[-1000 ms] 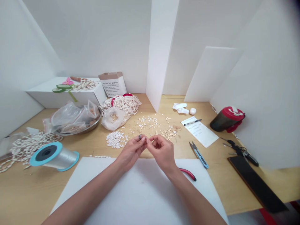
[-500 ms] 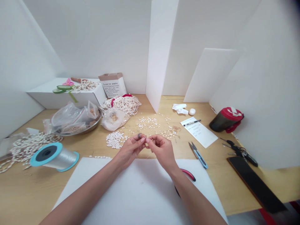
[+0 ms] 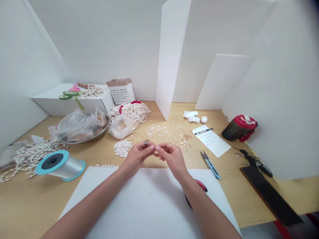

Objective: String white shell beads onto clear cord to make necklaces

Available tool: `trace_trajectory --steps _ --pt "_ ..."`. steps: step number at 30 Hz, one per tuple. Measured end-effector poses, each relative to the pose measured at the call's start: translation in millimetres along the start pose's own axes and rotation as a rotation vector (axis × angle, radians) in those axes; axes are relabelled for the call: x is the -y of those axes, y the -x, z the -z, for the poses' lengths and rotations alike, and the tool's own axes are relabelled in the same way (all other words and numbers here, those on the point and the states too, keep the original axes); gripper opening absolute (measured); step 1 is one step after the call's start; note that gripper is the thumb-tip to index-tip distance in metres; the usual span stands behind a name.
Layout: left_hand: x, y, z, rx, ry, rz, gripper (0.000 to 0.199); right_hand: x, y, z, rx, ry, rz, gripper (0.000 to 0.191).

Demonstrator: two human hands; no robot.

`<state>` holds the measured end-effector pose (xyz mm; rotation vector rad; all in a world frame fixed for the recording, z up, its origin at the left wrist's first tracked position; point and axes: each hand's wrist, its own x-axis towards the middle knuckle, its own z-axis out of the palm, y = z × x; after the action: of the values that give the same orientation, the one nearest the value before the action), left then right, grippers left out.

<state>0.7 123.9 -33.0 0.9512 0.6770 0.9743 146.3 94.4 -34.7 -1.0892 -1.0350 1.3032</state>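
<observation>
The left hand is closed in a fingertip pinch on a small grey metal ring-shaped item, held just beyond the far edge of the white rectangular sheet. The pinch partly hides the item, so its exact type cannot be confirmed. The right hand is curled inward, almost touching the left hand; whether it grasps anything cannot be determined. The left forearm and right forearm extend across the sheet. Red-handled pliers, partly hidden beneath the right forearm, lie on the sheet's right side. Loose white shell beads lie beyond its far edge.
</observation>
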Motion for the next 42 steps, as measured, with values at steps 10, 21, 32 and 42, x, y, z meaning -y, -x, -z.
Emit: trace_trajectory --steps 10,21,32,42 --pt "-19 -1 8.2 -0.045 -0.453 -0.169 0.013 -2 -2 4 0.028 0.082 -0.004 0.023" --pt "-100 45 7.7 -0.283 -0.123 -0.426 0.007 -11 0 8 0.013 0.927 0.400 0.008" --pt "-98 64 -20.6 -0.231 -0.447 -0.488 0.009 -8 0 3 0.097 0.531 0.219 0.012" --pt "-69 42 -12.9 -0.100 -0.760 -0.392 0.013 26 17 7 0.333 -0.087 0.025 0.027"
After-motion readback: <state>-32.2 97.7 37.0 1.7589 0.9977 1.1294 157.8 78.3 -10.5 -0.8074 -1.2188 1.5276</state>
